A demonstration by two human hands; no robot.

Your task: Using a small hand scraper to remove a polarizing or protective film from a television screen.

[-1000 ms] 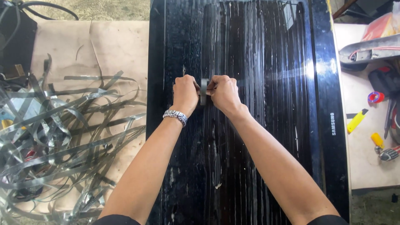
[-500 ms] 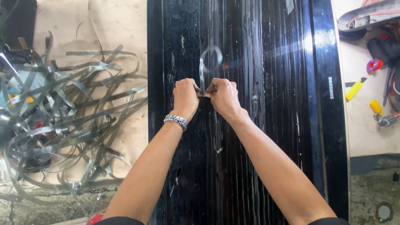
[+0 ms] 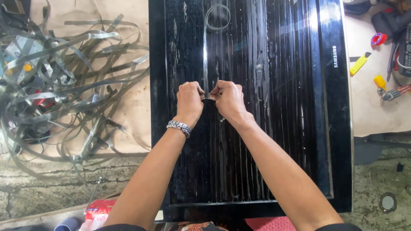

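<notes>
Head view: left hand (image 3: 189,102) and right hand (image 3: 227,99) both pinching clear strip (image 3: 206,55), lengthwise up black panel (image 3: 265,128), far end curled.

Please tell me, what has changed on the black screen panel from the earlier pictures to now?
The clear strip is peeled further, its curled end now far up the panel. Left hand and right hand keep their grip and place.
</notes>
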